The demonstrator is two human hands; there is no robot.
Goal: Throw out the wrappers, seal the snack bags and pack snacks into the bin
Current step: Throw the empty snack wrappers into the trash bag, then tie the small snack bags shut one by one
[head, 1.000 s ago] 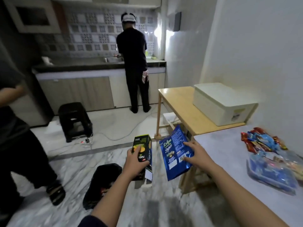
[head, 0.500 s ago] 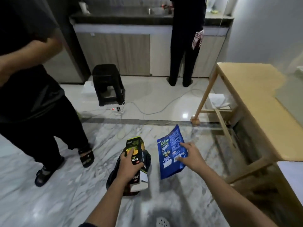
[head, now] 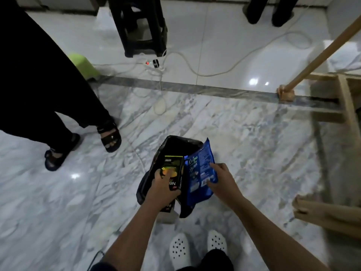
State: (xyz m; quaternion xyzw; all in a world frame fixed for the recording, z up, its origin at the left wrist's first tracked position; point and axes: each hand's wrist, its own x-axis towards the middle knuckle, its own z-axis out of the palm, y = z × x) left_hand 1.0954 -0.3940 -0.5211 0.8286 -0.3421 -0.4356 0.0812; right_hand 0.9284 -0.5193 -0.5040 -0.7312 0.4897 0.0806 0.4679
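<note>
A black trash bag [head: 176, 145] stands open on the marble floor just in front of my feet. My left hand [head: 163, 189] grips a black and yellow snack box [head: 172, 171] held over the bag's mouth. My right hand [head: 222, 179] pinches a blue snack wrapper [head: 197, 173] by its right edge, right beside the box and over the bag's right rim. The lower ends of the box and the wrapper hide the bag's near side.
A person in black with sandals [head: 109, 136] stands at the left. A black stool [head: 140, 26], a power strip [head: 154, 65] and white cables lie beyond. Wooden table legs [head: 320, 55] stand at the right. Another person's feet [head: 269, 10] show at the top.
My view has tipped down from the room to the floor. Both hands have moved with the box and the wrapper to just over the open trash bag.
</note>
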